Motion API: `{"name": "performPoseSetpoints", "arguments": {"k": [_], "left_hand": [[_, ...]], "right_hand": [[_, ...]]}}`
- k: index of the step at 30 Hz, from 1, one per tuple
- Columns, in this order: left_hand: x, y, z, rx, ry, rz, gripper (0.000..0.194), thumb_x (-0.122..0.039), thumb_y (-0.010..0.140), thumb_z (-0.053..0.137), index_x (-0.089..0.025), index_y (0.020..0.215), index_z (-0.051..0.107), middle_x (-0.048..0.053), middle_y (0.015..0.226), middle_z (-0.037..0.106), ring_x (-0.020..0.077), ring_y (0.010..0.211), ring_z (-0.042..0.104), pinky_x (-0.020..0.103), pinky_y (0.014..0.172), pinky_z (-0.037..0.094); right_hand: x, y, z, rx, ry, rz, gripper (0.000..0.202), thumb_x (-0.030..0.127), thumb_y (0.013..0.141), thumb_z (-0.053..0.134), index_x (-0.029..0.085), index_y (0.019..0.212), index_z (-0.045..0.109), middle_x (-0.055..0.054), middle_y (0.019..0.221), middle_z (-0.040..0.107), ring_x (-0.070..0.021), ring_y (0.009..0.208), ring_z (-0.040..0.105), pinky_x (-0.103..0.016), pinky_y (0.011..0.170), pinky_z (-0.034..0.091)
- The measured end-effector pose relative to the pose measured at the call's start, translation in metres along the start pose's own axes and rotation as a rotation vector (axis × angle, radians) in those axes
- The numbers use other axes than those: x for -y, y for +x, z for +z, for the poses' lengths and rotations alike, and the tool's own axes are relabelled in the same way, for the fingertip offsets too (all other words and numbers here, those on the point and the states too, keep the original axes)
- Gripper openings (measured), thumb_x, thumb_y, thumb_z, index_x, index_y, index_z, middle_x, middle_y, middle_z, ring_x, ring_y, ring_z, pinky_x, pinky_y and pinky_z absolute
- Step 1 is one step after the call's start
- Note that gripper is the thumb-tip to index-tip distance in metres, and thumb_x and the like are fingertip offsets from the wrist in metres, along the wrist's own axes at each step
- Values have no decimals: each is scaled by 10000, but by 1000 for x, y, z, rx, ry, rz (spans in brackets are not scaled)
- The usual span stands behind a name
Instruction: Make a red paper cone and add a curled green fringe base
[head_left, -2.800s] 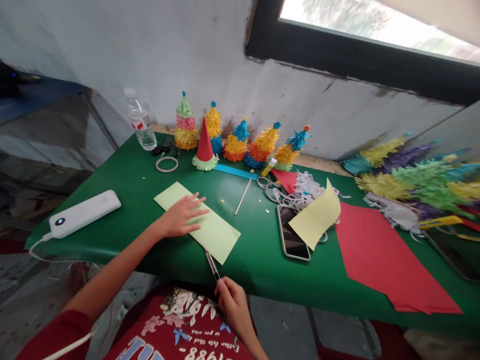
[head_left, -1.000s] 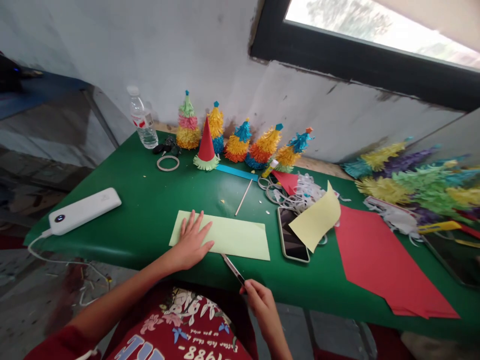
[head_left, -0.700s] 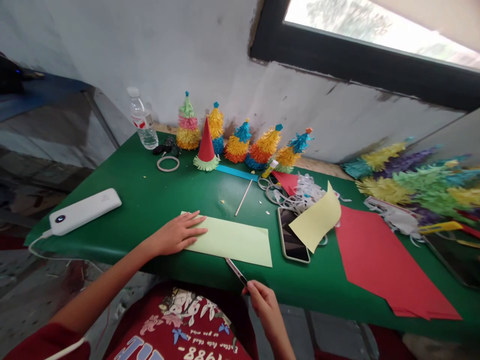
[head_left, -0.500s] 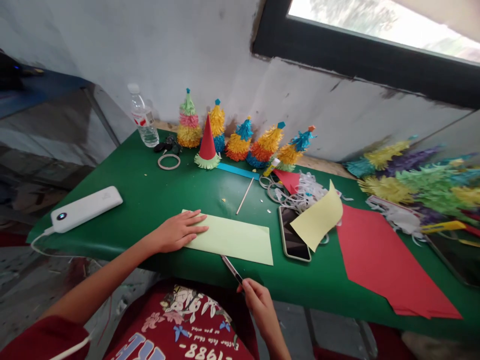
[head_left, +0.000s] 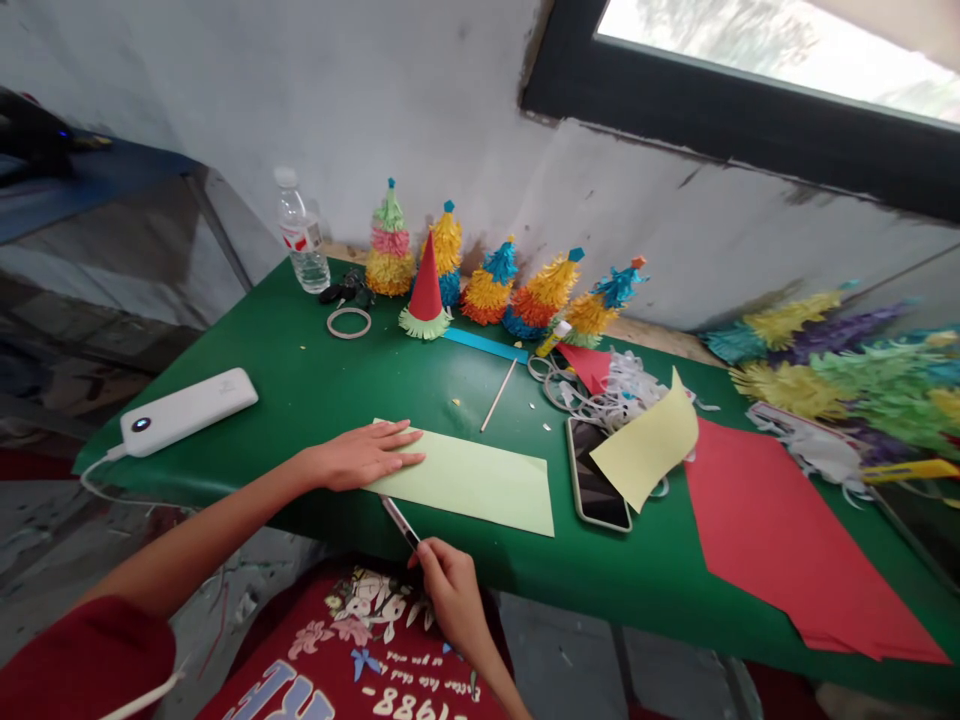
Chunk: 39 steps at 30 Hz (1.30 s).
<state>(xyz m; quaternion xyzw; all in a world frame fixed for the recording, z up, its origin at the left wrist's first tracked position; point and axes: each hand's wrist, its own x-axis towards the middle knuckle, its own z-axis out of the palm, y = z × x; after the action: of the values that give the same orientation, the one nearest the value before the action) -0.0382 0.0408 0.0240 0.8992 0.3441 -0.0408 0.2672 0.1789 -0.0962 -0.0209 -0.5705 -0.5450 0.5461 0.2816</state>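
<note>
A pale green paper strip lies flat near the front edge of the green table. My left hand rests on its left end with the fingers spread, pressing it down. My right hand is closed around a utility knife, whose tip is at the strip's front edge, just below my left hand. Whether the blade touches the paper is too small to tell.
Behind stand a red cone with green fringe, fringed paper cones and a bottle. A power bank lies left; a phone, yellow paper and red sheets lie right. A thin stick lies beyond the strip.
My right hand and the knife have moved left along the strip's front edge, closer to my left hand. My left hand stays on the paper. The view has shifted slightly.
</note>
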Motion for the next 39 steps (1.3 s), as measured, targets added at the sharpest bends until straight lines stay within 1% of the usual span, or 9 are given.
{"name": "performPoseSetpoints", "arguments": {"k": [5,9,14,18,21,25,31,34,39], "left_hand": [[1,2,-2,6,-8,7,441,-393,998,231,-392,1425,339,-61,1558,180,183,1455,118,410,1166,169],[-1,3,-7,19,-23,3,437,-390,997,241,-387,1419,355,-55,1555,189,188,1454,128,419,1164,174],[2,1,-5,2,-15,13,436,-392,998,236,-394,1413,367,-55,1556,198,199,1452,145,421,1162,182],[4,-3,10,-87,62,44,464,-466,977,305,-398,1436,318,-52,1568,179,210,1459,122,419,1174,126],[3,-8,21,-175,133,39,574,-583,917,386,-405,1453,277,-36,1574,179,234,1459,129,435,1180,74],[6,-14,23,-214,173,51,598,-594,910,390,-407,1462,256,-28,1574,189,241,1452,165,429,1180,77],[33,-30,10,-188,194,43,603,-585,910,393,-399,1466,251,-16,1582,165,253,1449,177,448,1174,106],[45,-35,6,-196,206,-10,662,-618,886,413,-366,1474,247,6,1585,156,265,1450,170,449,1170,135],[49,-33,4,-235,197,-61,782,-663,830,469,-316,1489,230,41,1581,178,291,1437,204,434,1161,186]], "right_hand": [[21,15,30,65,-96,-93,416,409,900,435,167,658,671,24,494,454,-106,511,409,-222,514,259],[30,16,29,131,-128,-116,357,349,900,442,172,668,647,31,526,487,-101,531,433,-220,543,267],[11,-6,-17,121,-111,-76,461,479,892,444,176,546,445,39,527,386,-92,541,358,-225,516,220],[-17,-30,-60,-182,-73,31,587,635,768,555,198,493,277,52,520,219,-84,530,217,-248,497,156],[-31,-40,-85,-410,73,75,558,674,742,560,210,533,331,59,527,216,-87,509,196,-249,470,167],[-31,-30,-112,-490,173,97,492,693,773,489,214,667,440,65,549,284,-86,461,231,-234,424,194],[-4,30,-146,-472,-335,-3,324,414,920,325,172,983,531,13,594,466,-145,492,437,-254,485,314],[10,72,-157,-575,-731,9,287,221,916,315,109,1058,538,-113,795,603,-203,689,556,-286,609,371],[19,121,-161,-663,-1187,6,355,58,879,278,43,1063,581,-227,950,593,-289,880,538,-354,709,386]]}}
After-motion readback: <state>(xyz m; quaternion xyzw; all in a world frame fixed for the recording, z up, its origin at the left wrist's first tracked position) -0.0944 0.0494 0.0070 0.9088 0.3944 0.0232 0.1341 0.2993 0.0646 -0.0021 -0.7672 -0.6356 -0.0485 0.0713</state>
